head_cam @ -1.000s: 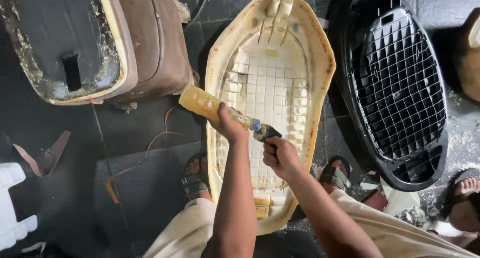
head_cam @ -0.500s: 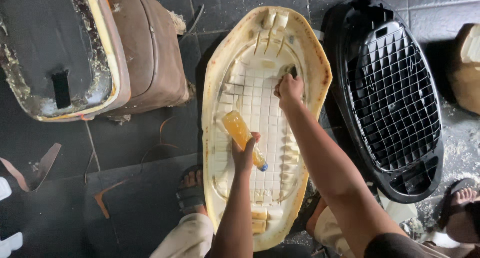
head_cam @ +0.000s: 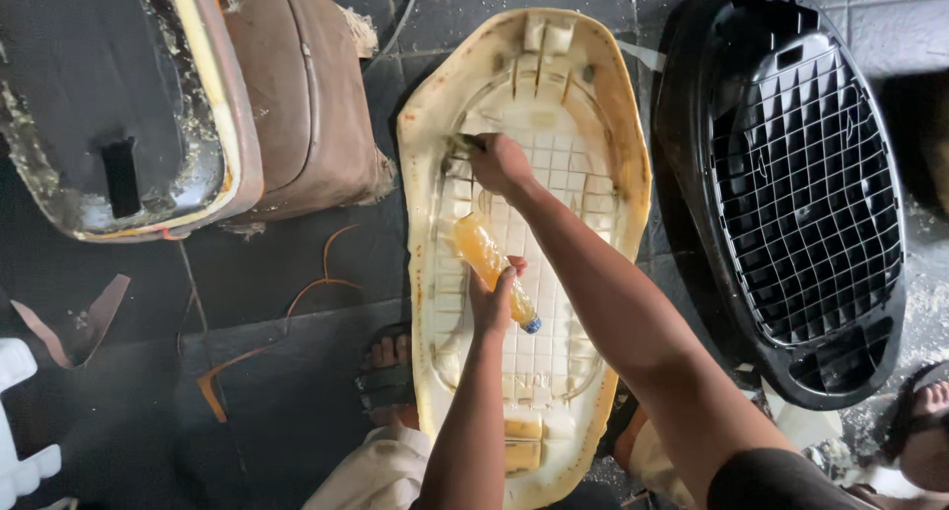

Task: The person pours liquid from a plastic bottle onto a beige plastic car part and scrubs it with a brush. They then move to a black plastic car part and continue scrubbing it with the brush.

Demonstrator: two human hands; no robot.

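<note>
The left hand (head_cam: 491,307) grips an orange bottle (head_cam: 491,264), tilted cap-down over the cream seat base (head_cam: 613,125) on the floor. Just beyond, the right hand (head_cam: 500,162) closes on a small brush (head_cam: 465,142), pressed to the ribs.

My bottle (head_cam: 491,266) is amber with a blue cap; the seat pan (head_cam: 603,125) is cream, gridded. Beside it, a black pan (head_cam: 801,204) with white-edged lattice.

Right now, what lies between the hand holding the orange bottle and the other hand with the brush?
In the head view, only bare gridded ribs of the cream seat base lie between the left hand, gripping the bottle, and the right hand.
</note>
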